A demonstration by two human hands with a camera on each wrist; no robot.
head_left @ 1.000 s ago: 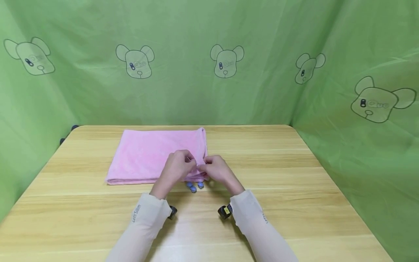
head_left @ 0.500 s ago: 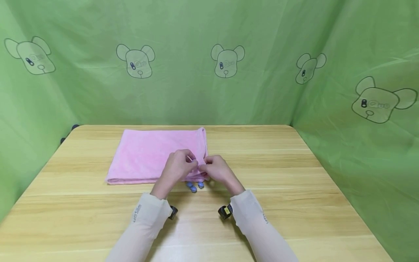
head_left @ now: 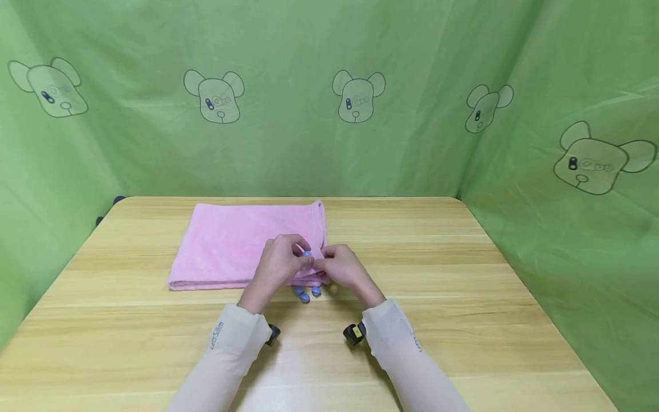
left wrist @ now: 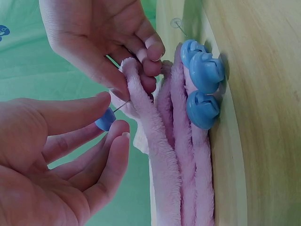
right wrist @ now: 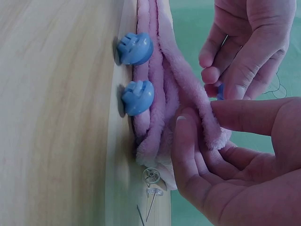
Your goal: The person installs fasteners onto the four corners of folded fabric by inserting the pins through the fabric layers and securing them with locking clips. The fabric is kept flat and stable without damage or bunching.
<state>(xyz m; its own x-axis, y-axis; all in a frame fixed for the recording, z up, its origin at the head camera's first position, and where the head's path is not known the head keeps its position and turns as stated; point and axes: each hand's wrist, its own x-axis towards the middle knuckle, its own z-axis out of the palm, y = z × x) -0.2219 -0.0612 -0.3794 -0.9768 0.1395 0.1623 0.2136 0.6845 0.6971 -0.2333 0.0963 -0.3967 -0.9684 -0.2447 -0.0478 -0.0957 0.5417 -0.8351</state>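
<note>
A folded pink plush cloth (head_left: 242, 240) lies on the table. My left hand (head_left: 278, 263) pinches a small blue round cap (left wrist: 105, 120) between thumb and fingers. A thin metal pin (left wrist: 121, 106) runs between this cap and the cloth's raised edge. My right hand (head_left: 344, 266) grips that edge, thumb on one side and fingers on the other, as the right wrist view shows. Several blue slotted caps (left wrist: 207, 73) rest on the table against the cloth's near side. Beside its corner lie clear disc-headed pins (right wrist: 151, 175). Where the pin enters the cloth is partly hidden.
The pale wooden table (head_left: 412, 355) has rounded far corners. Green curtains (head_left: 288, 154) with printed bear heads stand behind it and at both sides. Black wrist devices (head_left: 353, 333) sit below both sleeves, over the table.
The blue cap between my left fingers now shows more clearly in the head view, as those fingers shift slightly. My right hand keeps its place at the cloth's edge, and the loose caps have not moved.
</note>
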